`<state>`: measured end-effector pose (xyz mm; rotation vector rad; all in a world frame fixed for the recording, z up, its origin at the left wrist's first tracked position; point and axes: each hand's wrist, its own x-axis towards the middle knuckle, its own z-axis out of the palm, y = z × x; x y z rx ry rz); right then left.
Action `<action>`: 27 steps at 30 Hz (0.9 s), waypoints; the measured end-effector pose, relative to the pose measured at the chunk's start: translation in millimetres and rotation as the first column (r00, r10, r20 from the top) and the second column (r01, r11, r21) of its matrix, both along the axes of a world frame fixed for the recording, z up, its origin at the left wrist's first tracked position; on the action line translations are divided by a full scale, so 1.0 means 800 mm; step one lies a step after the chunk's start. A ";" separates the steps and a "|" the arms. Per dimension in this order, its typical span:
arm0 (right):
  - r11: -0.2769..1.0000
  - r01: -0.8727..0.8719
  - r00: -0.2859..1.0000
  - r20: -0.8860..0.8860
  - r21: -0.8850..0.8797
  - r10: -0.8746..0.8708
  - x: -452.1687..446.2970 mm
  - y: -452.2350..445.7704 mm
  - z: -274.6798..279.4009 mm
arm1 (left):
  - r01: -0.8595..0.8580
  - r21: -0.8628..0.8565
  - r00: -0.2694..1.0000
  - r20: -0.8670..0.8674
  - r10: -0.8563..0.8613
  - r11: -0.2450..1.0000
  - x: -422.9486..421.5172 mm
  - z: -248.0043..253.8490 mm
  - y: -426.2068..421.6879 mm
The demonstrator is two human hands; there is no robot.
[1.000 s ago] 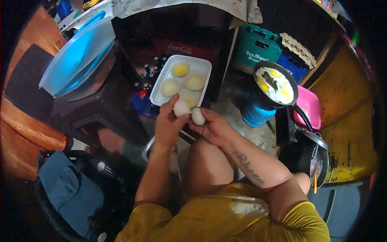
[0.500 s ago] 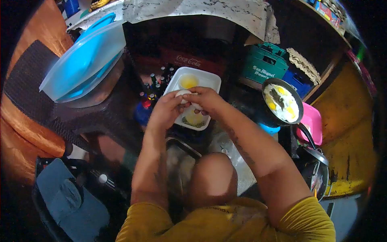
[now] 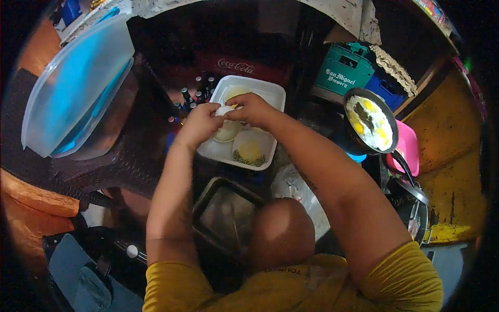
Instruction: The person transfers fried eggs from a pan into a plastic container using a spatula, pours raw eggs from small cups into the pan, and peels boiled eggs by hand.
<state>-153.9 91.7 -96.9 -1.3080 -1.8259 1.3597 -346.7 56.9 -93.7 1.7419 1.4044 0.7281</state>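
Both hands meet over a white rectangular tray (image 3: 274,93). My left hand (image 3: 199,125) has its fingers closed on a white egg (image 3: 224,111). My right hand (image 3: 253,111) grips the same egg from the other side, with a bit of yellow showing near its fingers. Below them in the tray stands a pale round container (image 3: 227,134). Beside it is a clear container (image 3: 250,147) with yellow and green in it. Another container (image 3: 236,92) with yellowish contents sits behind my fingers, partly hidden.
A frying pan (image 3: 370,122) with several eggs cooking is at the right, above a pink basin (image 3: 409,148). Green (image 3: 342,70) and blue crates stand behind. Bottles (image 3: 199,93) crowd the tray's left. A large clear tub (image 3: 83,88) leans left; a dark metal tray (image 3: 221,208) lies nearer.
The view has shifted, and my hands have moved left over the tray. They have drawn slightly apart around the egg, and yellow now shows between them. The pale round container is more visible.
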 end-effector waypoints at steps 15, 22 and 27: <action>0.937 0.015 0.939 0.318 0.348 -0.133 -0.019 -0.013 -0.037 | -0.010 0.269 0.929 -0.354 0.108 0.963 0.022 -0.056 0.011; 0.924 -0.009 0.904 0.398 0.381 -0.156 -0.016 -0.021 -0.035 | -0.026 0.308 0.922 -0.360 0.142 0.951 0.032 -0.062 0.005; 0.900 -0.041 0.877 0.447 0.434 -0.176 -0.014 -0.024 -0.036 | -0.059 0.370 0.905 -0.371 0.206 0.927 0.036 -0.074 0.010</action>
